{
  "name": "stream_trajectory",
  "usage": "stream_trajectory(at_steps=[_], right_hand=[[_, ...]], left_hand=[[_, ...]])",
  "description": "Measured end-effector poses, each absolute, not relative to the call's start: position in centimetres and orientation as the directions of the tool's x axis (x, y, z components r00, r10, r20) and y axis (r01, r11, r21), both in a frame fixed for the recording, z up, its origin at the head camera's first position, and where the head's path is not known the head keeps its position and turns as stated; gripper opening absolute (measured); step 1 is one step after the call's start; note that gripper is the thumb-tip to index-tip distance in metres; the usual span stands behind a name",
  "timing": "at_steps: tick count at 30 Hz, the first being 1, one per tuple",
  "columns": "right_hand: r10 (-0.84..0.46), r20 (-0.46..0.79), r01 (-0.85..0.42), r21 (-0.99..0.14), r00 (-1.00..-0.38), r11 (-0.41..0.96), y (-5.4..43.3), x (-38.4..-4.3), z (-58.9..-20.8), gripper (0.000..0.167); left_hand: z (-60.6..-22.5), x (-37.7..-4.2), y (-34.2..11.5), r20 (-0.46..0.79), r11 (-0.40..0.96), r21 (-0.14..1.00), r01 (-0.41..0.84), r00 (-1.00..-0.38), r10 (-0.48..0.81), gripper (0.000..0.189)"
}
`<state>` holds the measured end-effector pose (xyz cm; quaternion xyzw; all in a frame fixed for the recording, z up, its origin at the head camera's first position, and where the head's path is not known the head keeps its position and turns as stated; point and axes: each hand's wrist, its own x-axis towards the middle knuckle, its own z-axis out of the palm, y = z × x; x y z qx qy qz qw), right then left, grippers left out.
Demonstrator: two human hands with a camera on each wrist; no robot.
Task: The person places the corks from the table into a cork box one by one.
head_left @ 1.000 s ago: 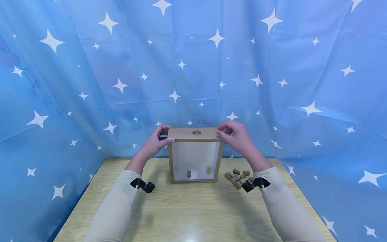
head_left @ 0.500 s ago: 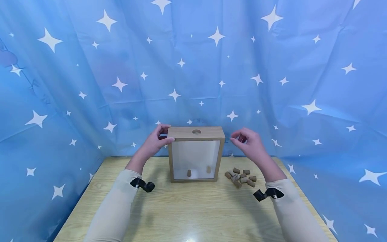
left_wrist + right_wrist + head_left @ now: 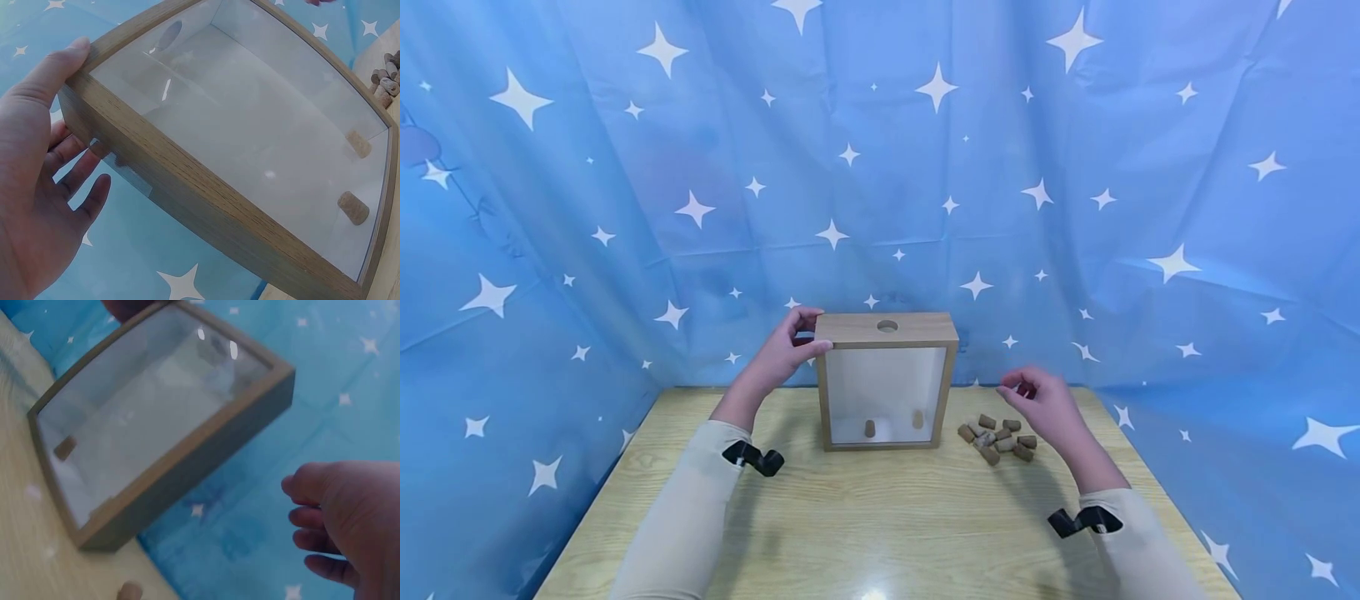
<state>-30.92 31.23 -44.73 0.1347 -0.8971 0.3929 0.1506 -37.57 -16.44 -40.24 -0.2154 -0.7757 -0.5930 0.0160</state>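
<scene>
Wooden, clear-fronted square box point(image 3: 886, 390) stood on the pale wooden table point(image 3: 865, 517), its top left corner gripped by the left hand point(image 3: 780, 348); brown cylindrical corks point(image 3: 1004, 446) lay rightward, near the right hand point(image 3: 1043, 406) (loosely curled, empty).

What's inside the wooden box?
Through the clear front panel: two corks near the bottom. The wooden front frame hides whatever is right behind it.
</scene>
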Motion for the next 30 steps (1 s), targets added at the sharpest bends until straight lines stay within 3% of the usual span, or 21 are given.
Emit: stream_trajectory(at_steps=[16,30], right_hand=[[-0.073,0.277,-0.245,-0.662,-0.958,0.709,34.4,-30.6,-52.0,0.023],[-0.017,0.165,-0.132,-0.714,-0.986,0.688,35.4,-29.7,-55.3,0.027]], left_hand=[[-40.3,-37.4,-16.4,0.281,0.216,0.91,0.355,-0.908,0.31,0.066],[-40.2,-37.4,-16.4,0.283,0.218,0.907,0.36,-0.906,0.316,0.066]])
